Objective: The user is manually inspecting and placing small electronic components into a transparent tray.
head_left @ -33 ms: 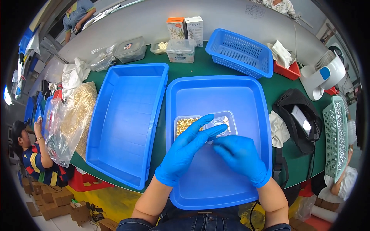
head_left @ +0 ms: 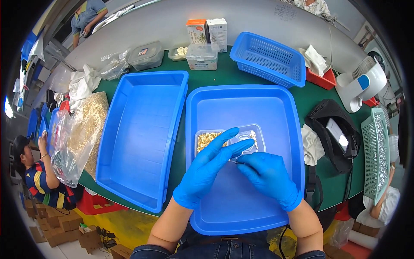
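Observation:
My left hand [head_left: 202,170], in a blue glove, reaches over the blue tray [head_left: 241,211] with two fingers stretched out and the others bent in toward a pinch. Close against it, my right hand [head_left: 269,177], gloved alike, has its thumb and fingertips pressed together. Between the fingertips shows a small dark metal piece [head_left: 234,161], too small to name exactly. Just beyond the hands sits a clear plastic container [head_left: 260,136]. Gold-coloured small parts [head_left: 207,140] fill its left compartment; a few pale bits [head_left: 253,138] lie on the right side. My left fingers cover part of it.
An empty blue tray [head_left: 138,129] lies to the left, beside a bag of gold-coloured parts [head_left: 95,121]. Behind stand a blue basket [head_left: 258,64], a lidded tub [head_left: 202,58] and cartons [head_left: 217,34]. A black bag [head_left: 330,129] and white fan [head_left: 364,84] are on the right.
My right hand has shifted very slightly, and the small metal piece shows more plainly between the fingertips. My left hand stays in place.

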